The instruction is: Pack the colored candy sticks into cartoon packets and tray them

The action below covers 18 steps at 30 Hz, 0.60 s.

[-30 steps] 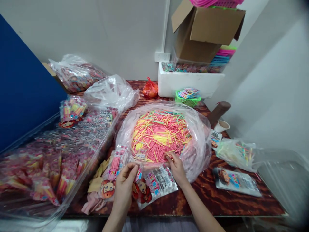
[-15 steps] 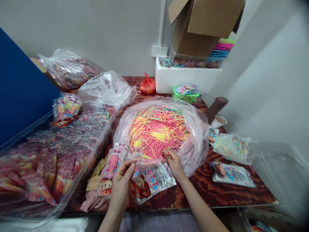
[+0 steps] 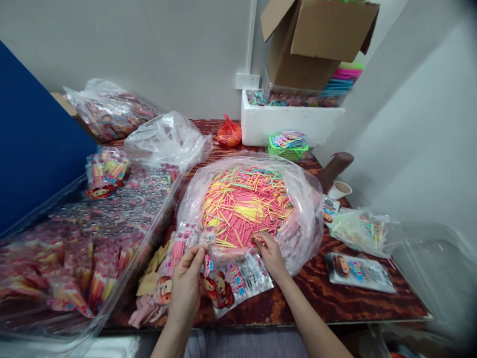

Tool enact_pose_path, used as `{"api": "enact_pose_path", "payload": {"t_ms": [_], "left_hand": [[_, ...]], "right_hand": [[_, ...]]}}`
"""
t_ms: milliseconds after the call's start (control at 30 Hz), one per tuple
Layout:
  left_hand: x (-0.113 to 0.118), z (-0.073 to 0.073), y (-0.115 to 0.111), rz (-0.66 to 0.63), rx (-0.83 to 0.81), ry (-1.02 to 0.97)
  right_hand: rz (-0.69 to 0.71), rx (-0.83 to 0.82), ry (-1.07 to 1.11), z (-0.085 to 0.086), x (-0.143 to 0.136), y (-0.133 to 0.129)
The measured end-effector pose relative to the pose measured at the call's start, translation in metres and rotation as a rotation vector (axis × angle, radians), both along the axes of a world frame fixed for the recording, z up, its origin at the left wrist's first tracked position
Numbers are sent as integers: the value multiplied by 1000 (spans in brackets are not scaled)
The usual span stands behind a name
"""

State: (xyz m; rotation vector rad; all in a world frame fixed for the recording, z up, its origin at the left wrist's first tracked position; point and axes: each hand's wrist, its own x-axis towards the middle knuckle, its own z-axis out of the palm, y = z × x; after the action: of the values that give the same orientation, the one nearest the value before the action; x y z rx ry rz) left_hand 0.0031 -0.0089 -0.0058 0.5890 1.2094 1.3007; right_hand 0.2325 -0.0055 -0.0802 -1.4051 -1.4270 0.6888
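A large clear plastic bag [image 3: 305, 184], rolled open, is full of thin pink, yellow and green sticks [image 3: 242, 204]. At its near right rim, my right hand [image 3: 271, 254] is closed around a few of these sticks, their ends showing at the fingertips. My left hand [image 3: 188, 273] pinches the edge of a small printed plastic pouch between thumb and forefinger, largely hidden by the hand. Flat printed pouches [image 3: 248, 286] with a cartoon face lie between my hands. Left of my left hand is a pouch holding pink sticks [image 3: 178, 248].
A clear bin [image 3: 149, 214] of filled pouches stands at left. Yellow and pink finger cots or gloves [image 3: 143, 308] lie beside it. Behind are a green basket [image 3: 288, 151], white foam box [image 3: 290, 122] and red bag [image 3: 229, 133]. A paper cup [image 3: 340, 190] and silver pouch [image 3: 359, 273] are at right.
My left hand has shifted slightly left and its fingertips have drawn closer together. My right hand stays near the bag's rim with the sticks. The whole view has shifted slightly.
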Motion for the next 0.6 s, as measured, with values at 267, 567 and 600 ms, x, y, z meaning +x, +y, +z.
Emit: {"api": "enact_pose_path", "payload": {"t_ms": [267, 567, 600], "left_hand": [[-7, -6, 2, -12, -29, 37], [-3, -3, 2, -17, -13, 62], [-3, -2, 2, -12, -4, 65]], "right_hand": [[-7, 3, 21, 0, -1, -1], [2, -24, 26, 1, -1, -1], [4, -26, 27, 2, -1, -1]]}}
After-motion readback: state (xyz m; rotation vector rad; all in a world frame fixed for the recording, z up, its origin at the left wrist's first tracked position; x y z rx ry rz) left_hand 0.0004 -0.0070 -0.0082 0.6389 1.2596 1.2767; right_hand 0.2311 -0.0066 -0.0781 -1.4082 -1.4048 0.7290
